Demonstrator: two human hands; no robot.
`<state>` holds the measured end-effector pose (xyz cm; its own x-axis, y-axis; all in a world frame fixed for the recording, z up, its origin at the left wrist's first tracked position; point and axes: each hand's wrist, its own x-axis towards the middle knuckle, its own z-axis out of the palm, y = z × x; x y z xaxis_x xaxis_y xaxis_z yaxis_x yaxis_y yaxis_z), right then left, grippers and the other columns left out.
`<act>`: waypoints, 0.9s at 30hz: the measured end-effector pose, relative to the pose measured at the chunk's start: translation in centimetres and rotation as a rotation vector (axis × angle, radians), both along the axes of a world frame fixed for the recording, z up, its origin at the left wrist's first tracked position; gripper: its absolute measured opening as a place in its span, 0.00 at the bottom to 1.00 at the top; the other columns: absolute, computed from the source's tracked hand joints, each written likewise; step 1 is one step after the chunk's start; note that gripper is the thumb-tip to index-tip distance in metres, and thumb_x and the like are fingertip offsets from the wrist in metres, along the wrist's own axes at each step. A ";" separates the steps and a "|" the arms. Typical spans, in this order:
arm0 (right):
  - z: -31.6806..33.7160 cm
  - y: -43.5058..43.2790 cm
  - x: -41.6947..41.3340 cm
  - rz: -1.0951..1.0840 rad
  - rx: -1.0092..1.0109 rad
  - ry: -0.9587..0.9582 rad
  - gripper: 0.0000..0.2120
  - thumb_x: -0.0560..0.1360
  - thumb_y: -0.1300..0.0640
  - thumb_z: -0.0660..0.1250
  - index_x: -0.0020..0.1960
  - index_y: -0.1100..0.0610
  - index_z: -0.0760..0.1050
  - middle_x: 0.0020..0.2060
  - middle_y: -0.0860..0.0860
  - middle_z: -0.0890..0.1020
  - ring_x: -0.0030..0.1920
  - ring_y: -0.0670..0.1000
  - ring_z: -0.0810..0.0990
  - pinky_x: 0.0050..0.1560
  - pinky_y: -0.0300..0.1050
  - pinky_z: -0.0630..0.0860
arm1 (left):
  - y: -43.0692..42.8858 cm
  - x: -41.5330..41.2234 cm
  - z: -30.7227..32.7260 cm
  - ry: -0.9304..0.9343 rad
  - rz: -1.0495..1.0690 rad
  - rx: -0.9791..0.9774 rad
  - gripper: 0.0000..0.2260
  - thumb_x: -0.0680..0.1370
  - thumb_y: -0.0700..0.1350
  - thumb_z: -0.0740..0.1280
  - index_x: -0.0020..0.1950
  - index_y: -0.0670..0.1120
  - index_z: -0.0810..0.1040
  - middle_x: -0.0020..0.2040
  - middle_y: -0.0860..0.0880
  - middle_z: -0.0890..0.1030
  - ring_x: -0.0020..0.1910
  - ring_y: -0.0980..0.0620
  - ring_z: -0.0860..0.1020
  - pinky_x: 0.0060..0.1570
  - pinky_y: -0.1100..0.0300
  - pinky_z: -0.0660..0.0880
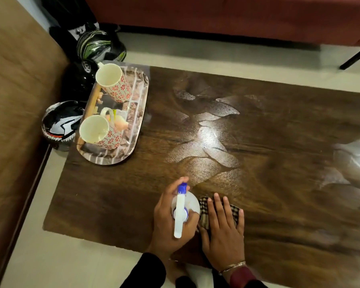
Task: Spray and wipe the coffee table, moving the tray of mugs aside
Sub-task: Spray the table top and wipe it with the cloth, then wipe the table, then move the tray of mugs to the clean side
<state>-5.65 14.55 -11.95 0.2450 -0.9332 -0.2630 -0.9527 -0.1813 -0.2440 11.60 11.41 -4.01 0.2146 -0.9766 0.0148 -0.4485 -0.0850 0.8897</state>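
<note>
Dark wood coffee table (258, 204): left hand (170, 217) grips white-and-blue spray bottle (182, 206), right hand (222, 229) flat on checked cloth (204, 213), patterned oval tray (137, 125) with two floral mugs (112, 83) at far-left corner.

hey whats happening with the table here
A person is cleaning a wooden coffee table. The left hand holds a spray bottle upright near the front edge, and the right hand lies flat on a checked cloth. A tray with two mugs sits at the table's left end.
</note>
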 end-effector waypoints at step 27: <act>2.9 -40.8 20.5 -0.186 0.029 -0.637 0.14 0.77 0.52 0.72 0.59 0.58 0.80 0.51 0.52 0.84 0.53 0.53 0.82 0.59 0.45 0.78 | -6.3 16.8 -4.8 0.260 1.047 0.405 0.11 0.75 0.56 0.75 0.46 0.51 0.77 0.38 0.49 0.86 0.34 0.52 0.87 0.38 0.49 0.86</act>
<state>14.83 -26.28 -9.04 0.1960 -0.9698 -0.1454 -0.6350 -0.0125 -0.7724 28.40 5.15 -8.83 0.8733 -0.2414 -0.4231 0.2037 -0.6080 0.7673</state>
